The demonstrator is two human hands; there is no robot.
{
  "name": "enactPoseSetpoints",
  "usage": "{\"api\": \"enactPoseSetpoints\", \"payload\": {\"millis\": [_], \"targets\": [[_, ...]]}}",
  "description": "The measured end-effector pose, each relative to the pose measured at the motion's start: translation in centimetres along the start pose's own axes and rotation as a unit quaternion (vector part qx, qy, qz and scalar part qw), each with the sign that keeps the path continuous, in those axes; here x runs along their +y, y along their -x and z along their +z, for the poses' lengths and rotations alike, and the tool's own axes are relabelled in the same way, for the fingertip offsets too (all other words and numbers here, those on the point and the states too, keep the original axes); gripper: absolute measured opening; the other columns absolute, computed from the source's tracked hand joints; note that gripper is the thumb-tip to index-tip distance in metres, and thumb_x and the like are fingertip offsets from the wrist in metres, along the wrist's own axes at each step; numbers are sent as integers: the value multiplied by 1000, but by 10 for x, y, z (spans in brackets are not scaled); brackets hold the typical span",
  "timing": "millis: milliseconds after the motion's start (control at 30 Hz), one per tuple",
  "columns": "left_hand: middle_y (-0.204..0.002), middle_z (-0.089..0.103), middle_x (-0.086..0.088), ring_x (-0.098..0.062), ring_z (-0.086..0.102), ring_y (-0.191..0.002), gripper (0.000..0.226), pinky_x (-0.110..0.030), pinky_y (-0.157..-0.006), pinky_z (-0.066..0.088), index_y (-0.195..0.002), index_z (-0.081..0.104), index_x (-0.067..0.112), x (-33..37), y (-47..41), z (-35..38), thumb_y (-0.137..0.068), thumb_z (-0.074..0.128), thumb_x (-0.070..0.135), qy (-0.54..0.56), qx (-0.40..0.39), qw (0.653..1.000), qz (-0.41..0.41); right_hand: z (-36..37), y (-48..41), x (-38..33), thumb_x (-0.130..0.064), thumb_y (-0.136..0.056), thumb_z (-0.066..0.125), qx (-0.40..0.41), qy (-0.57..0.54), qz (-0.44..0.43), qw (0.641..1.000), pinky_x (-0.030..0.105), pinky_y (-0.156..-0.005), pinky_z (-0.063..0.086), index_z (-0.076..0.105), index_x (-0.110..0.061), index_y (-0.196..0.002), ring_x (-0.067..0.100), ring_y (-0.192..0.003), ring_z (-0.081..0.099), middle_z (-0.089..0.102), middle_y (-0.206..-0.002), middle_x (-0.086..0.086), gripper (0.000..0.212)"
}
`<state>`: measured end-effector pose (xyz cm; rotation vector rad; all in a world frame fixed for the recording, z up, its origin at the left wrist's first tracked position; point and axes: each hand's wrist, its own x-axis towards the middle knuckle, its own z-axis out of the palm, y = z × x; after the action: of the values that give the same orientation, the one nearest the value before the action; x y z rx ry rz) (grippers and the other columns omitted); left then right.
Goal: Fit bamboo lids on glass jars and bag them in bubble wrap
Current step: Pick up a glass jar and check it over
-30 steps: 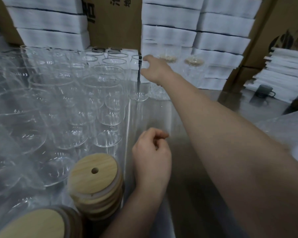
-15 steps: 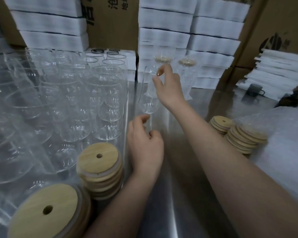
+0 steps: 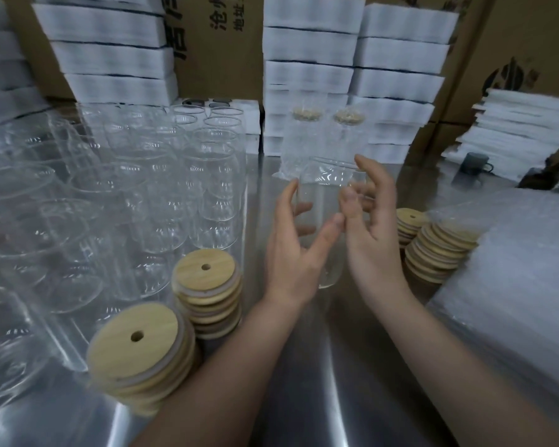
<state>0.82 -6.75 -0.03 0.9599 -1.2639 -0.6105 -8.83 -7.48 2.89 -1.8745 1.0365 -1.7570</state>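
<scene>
Since the earlier frame the clear glass jar (image 3: 323,188) has come nearer and the left hand (image 3: 291,253) has risen off the shiny metal table (image 3: 304,366) to meet it. Both hands hold it upright above the table: the right hand (image 3: 375,233) has its thumb in front and fingers behind, and the left curves round its left side. Stacks of round bamboo lids (image 3: 207,285) flank the arms. Rows of empty glass jars (image 3: 175,188) stand on the left.

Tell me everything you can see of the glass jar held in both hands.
The jar is clear, smooth glass, can-shaped with a rounded shoulder and open mouth, no lid on it. It is held roughly upright over the steel table, the left hand and right hand curled round its sides, thumbs in front.
</scene>
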Motion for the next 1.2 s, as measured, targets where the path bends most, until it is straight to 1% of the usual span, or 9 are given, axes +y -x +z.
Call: {"api": "enactPoseSetpoints", "payload": {"millis": [300,433,500,567,700,833,900,1033,1200], "targets": [[-100,70,20,-21,70,-99,70,-53,-91,54,-139,42,21,9,3,2,-80,64,49,158,50,981,-100,6,10,3,-45,-94,52,-82,-93,106,987,5,-87,41,23,-28,-145,-19,-109,48,44,-131,-13,61],[-98,73,14,-29,72,-96,66,-40,-81,57,-137,41,20,13,0,2,-83,63,53,186,37,976,-111,7,7,6,-45,-75,59,-106,-178,197,958,25,-104,47,46,-31,-128,6,-123,57,57,-133,-7,56],[-99,70,24,-18,68,-107,58,-36,-96,53,-136,37,27,14,1,3,-85,56,48,165,24,980,-107,5,7,8,-46,-72,62,-109,-201,221,948,38,-102,51,48,-31,-126,15,-122,60,58,-136,4,57],[-114,61,31,9,58,-112,48,-16,-97,46,-139,31,29,13,2,6,-97,51,36,125,18,988,-84,5,8,11,-49,-71,64,-102,-216,238,941,43,-96,54,47,-31,-126,20,-118,63,64,-129,4,61],[-144,47,1,-4,50,-127,46,-27,-107,43,-146,33,26,12,0,11,-102,48,24,94,57,992,-57,8,9,16,-50,-72,63,-52,-179,215,959,28,-71,59,43,-29,-122,17,-89,72,73,-100,0,58],[-136,43,15,15,50,-115,72,-9,-91,45,-149,28,30,17,-1,13,-87,59,52,114,14,991,-62,12,11,20,-60,-79,45,-26,-117,190,974,17,-80,53,42,-24,-137,-6,-94,66,63,-115,-12,69],[-138,49,3,1,60,-110,82,-24,-87,54,-148,27,30,17,1,12,-77,61,51,115,17,991,-66,13,13,21,-62,-80,38,-29,-101,179,978,13,-85,50,41,-20,-144,-15,-96,61,61,-124,-12,76],[-130,53,-2,-12,69,-97,100,-34,-78,60,-147,28,29,19,3,10,-63,75,55,100,46,993,-47,11,11,16,-63,-86,30,-37,-104,183,977,20,-84,54,44,-35,-135,11,-111,64,59,-130,2,58],[-125,57,5,-5,68,-99,96,-34,-79,59,-147,33,24,15,0,8,-64,75,51,117,55,990,-51,8,3,12,-43,-105,25,-49,-163,222,960,24,-61,57,47,-32,-126,11,-89,71,63,-113,-1,32]]}}
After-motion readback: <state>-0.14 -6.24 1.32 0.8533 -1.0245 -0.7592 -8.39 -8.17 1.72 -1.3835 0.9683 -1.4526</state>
